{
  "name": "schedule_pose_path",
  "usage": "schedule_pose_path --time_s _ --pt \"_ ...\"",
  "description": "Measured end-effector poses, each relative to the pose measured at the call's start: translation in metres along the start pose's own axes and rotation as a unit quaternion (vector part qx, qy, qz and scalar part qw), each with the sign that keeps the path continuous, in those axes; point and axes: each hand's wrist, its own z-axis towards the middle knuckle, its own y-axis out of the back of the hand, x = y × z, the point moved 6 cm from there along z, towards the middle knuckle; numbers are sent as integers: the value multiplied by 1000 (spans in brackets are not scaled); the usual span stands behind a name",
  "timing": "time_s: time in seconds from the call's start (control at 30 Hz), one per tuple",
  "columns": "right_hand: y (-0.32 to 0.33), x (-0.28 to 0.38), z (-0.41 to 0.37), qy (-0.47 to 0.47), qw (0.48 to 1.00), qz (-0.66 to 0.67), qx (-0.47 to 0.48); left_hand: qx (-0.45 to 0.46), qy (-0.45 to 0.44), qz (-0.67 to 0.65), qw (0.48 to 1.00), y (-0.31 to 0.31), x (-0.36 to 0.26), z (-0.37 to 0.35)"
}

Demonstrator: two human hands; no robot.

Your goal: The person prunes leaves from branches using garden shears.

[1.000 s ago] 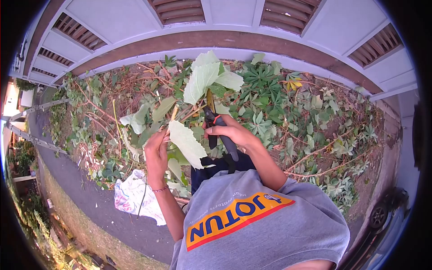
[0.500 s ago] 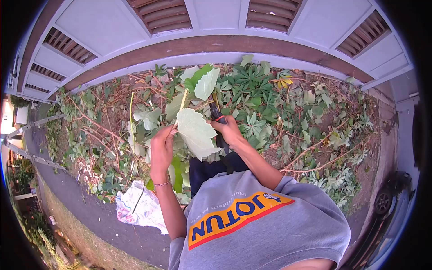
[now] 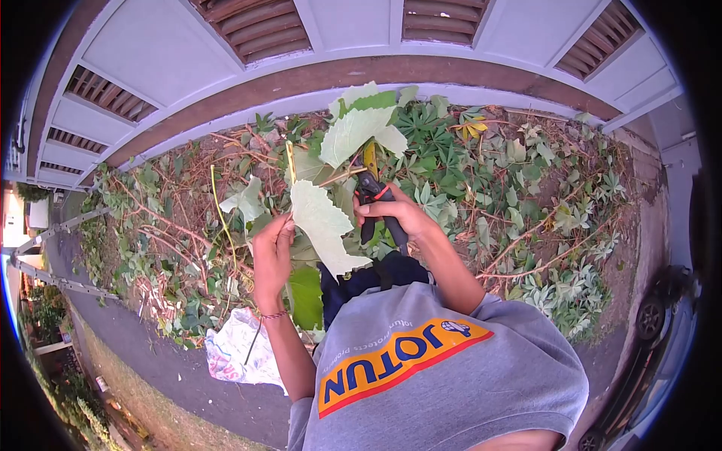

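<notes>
My left hand (image 3: 274, 249) is closed around a leafy stem (image 3: 291, 159) beside a large pale leaf (image 3: 322, 225). In my right hand (image 3: 401, 214) are black pruning shears (image 3: 370, 186) with red parts, their handles spread apart. The jaws of the shears are right at a thin side branch (image 3: 342, 177). Above them hangs a cluster of broad leaves (image 3: 357, 131), pale underneath. A brighter green leaf (image 3: 306, 298) hangs below my left wrist.
Cut branches and leaves (image 3: 526, 218) cover the ground along a white wall (image 3: 353, 24) with vents. A white printed plastic bag (image 3: 239, 352) lies on the paving at left. A ladder (image 3: 64, 282) stands at far left, and a vehicle (image 3: 653, 319) at far right.
The shears' handles have spread and come into fuller view. The upper leaf cluster has swung up and to the right, and the large pale leaf has turned.
</notes>
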Motion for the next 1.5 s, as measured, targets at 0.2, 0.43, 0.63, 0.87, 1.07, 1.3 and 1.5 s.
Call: schedule_pose_path --time_s 0.2,0.43,0.63,0.87,1.07,1.3,1.5 --pt "-4 -6 1 2 997 -13 -82 11 2 19 1000 4 -13 -6" --pt "1 1 10 -33 986 36 -162 -3 15 -3 1000 -2 -7 -6" --pt "11 10 25 -22 985 10 -173 -19 56 -36 998 0 -23 -10" --pt "159 40 33 108 903 -18 -415 -83 167 -45 981 66 62 -87" --pt "145 35 36 -109 963 -176 -174 -127 127 -52 982 89 67 -76" --pt "126 -55 58 -177 956 208 -110 -131 136 -67 980 74 57 -59" --pt "117 -80 19 -125 803 -555 -178 -165 103 8 981 73 53 -58"
